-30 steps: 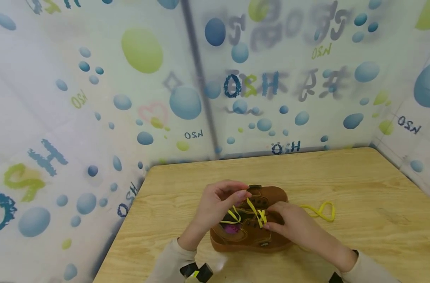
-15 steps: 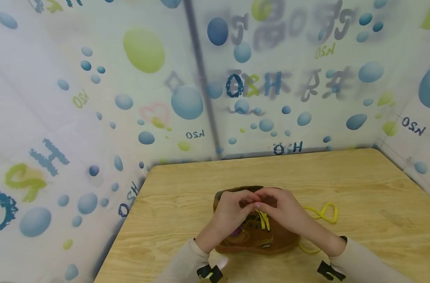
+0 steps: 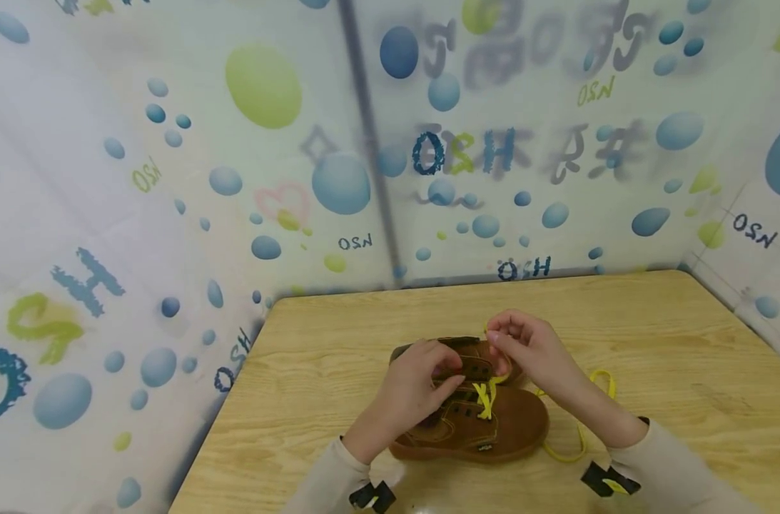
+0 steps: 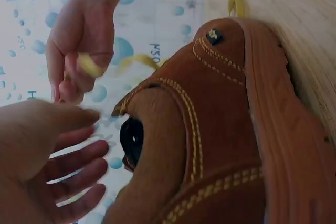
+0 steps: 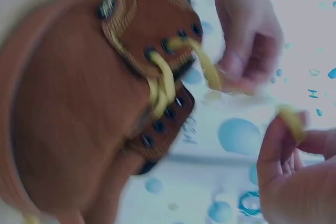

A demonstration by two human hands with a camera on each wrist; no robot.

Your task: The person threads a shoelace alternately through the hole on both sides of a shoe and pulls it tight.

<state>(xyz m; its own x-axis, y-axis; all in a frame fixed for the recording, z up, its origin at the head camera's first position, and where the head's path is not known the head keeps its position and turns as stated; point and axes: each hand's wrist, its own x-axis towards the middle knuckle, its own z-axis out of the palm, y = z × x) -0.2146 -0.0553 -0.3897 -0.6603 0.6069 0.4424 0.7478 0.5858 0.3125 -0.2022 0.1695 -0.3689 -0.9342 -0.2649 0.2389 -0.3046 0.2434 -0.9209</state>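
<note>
A brown shoe with yellow stitching lies on the table, toe to the right in the head view. Yellow lace runs through some of its dark eyelets. My right hand is raised above the toe side and pinches a yellow lace end between thumb and finger. Over the shoe's opening, my left hand has thumb and fingers apart. The left wrist view shows its fingers spread beside the shoe collar. A lace strand passes close to the left fingertips; blur hides whether they touch.
Behind the shoe, another brown part with eyelets shows, perhaps a second shoe. A loose loop of yellow lace lies at the right on the wooden table. A patterned curtain wall stands behind the table.
Both hands met over the shoe half a second ago. Now the right hand has drawn away up and right with the lace end, and the left hand's fingers have parted.
</note>
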